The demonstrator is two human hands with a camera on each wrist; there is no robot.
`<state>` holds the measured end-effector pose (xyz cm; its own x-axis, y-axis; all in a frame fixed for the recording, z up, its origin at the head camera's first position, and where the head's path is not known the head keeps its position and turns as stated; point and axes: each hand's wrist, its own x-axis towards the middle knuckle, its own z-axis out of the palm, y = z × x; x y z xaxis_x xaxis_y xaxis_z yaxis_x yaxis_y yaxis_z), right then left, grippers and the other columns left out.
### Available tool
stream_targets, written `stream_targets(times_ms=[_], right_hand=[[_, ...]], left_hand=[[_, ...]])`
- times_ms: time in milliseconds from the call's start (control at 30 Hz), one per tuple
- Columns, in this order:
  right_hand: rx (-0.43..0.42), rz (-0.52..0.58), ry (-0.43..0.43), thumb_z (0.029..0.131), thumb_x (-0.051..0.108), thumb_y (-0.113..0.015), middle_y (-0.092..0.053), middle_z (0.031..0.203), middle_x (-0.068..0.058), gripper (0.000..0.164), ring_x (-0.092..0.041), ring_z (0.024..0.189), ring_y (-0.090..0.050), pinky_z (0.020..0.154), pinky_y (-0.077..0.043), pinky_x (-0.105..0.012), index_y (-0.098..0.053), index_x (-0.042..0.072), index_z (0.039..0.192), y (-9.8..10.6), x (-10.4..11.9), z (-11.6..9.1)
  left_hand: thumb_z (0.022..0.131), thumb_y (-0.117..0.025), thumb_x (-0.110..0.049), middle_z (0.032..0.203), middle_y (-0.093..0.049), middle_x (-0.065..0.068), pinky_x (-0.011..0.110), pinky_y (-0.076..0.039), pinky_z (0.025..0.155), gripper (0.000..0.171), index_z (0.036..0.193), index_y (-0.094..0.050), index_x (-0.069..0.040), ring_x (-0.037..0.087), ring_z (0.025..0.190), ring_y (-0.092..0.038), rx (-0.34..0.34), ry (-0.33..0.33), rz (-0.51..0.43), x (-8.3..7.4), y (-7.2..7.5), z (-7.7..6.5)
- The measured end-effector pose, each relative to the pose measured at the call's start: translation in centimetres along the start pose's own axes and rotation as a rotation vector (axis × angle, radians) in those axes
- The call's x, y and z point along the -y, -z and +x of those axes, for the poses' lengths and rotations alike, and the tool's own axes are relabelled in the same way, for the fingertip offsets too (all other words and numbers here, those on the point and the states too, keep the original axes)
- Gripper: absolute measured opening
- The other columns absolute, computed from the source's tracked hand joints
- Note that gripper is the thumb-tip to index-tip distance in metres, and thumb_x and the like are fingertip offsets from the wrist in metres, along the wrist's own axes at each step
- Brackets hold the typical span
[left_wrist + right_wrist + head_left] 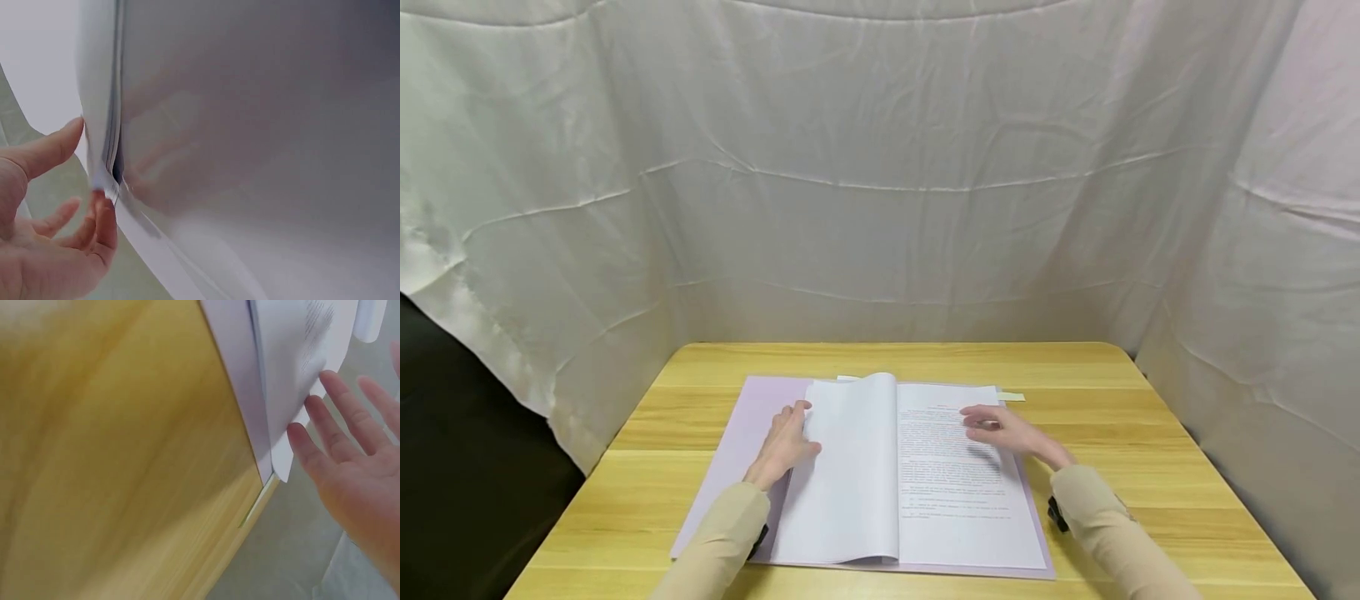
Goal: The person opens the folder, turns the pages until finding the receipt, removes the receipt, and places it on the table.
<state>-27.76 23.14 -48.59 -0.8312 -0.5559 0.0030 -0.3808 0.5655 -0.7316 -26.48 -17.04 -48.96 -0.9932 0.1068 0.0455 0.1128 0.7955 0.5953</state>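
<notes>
A lilac folder (pixel 772 406) of white sheets lies spread on the table. Its left page (pixel 846 467) is blank and bulges up toward the fold, while the right page (pixel 951 533) carries printed text. My left hand (pixel 782 446) is at the outer edge of the left page, thumb and fingers spread apart along it. In the left wrist view, that hand's fingertips (pixel 105 203) touch the edge of the stacked sheets (pixel 112 125). My right hand (pixel 1003 429) is over the upper right of the printed page. Its fingers (pixel 331 434) are extended and loosely spread, holding nothing.
A pale yellow-green tab (pixel 1012 397) sticks out past the folder's upper right side. The wooden table (pixel 1150 467) has pale curtains (pixel 880 233) behind it and along its sides. A dark area (pixel 460 467) shows at the lower left.
</notes>
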Motion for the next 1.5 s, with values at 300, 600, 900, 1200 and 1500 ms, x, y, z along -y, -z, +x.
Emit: stream_targets(times_ms=[300, 600, 900, 1200, 1500], right_hand=[[-0.109, -0.037, -0.054, 0.098, 0.014, -0.063, -0.055, 0.14, -0.033, 0.047, -0.053, 0.135, -0.046, 0.113, -0.037, -0.066, -0.053, -0.011, 0.136, 0.5, -1.2, 1.7], [-0.202, -0.102, -0.125, 0.092, 0.011, -0.068, -0.052, 0.142, -0.034, 0.05, -0.056, 0.138, -0.04, 0.116, -0.029, -0.069, -0.054, -0.01, 0.135, 0.6, -2.1, 2.6], [-0.215, -0.111, -0.187, 0.092, 0.011, -0.067, -0.046, 0.147, -0.036, 0.052, -0.056, 0.14, -0.036, 0.118, -0.028, -0.068, -0.052, -0.008, 0.138, 0.6, -2.6, 3.4], [-0.244, -0.161, -0.228, 0.092, 0.012, -0.069, -0.043, 0.149, -0.037, 0.057, -0.056, 0.14, -0.037, 0.118, -0.029, -0.068, -0.049, -0.008, 0.141, 0.8, -2.8, 3.9], [-0.281, -0.153, -0.231, 0.092, 0.011, -0.067, -0.048, 0.146, -0.034, 0.054, -0.054, 0.139, -0.039, 0.118, -0.029, -0.066, -0.05, -0.009, 0.139, 0.9, -2.9, 4.1]], left_hand=[[0.083, -0.056, 0.014, 0.147, -0.044, 0.03, 0.062, -0.034, 0.118, 0.046, 0.129, -0.055, 0.006, 0.049, 0.14, -0.04, 0.148, -0.126, -0.078, -0.1, -0.5, -0.3], [0.092, -0.051, 0.005, 0.158, -0.032, 0.033, 0.065, -0.024, 0.122, 0.044, 0.136, -0.049, 0.008, 0.052, 0.148, -0.027, 0.268, -0.149, -0.14, 0.1, -0.5, -0.5], [0.091, -0.074, -0.033, 0.162, -0.026, 0.03, 0.067, -0.025, 0.12, 0.076, 0.147, -0.04, 0.004, 0.051, 0.149, -0.025, 0.325, -0.109, -0.154, 0.3, -0.3, -0.5], [0.085, -0.08, -0.033, 0.162, -0.023, 0.031, 0.066, -0.025, 0.121, 0.089, 0.15, -0.034, 0.005, 0.051, 0.15, -0.024, 0.352, -0.126, -0.147, 0.5, -0.2, -0.4], [0.084, -0.081, -0.032, 0.162, -0.022, 0.032, 0.065, -0.023, 0.122, 0.09, 0.15, -0.033, 0.007, 0.051, 0.15, -0.023, 0.354, -0.137, -0.145, 0.6, -0.3, -0.3]])
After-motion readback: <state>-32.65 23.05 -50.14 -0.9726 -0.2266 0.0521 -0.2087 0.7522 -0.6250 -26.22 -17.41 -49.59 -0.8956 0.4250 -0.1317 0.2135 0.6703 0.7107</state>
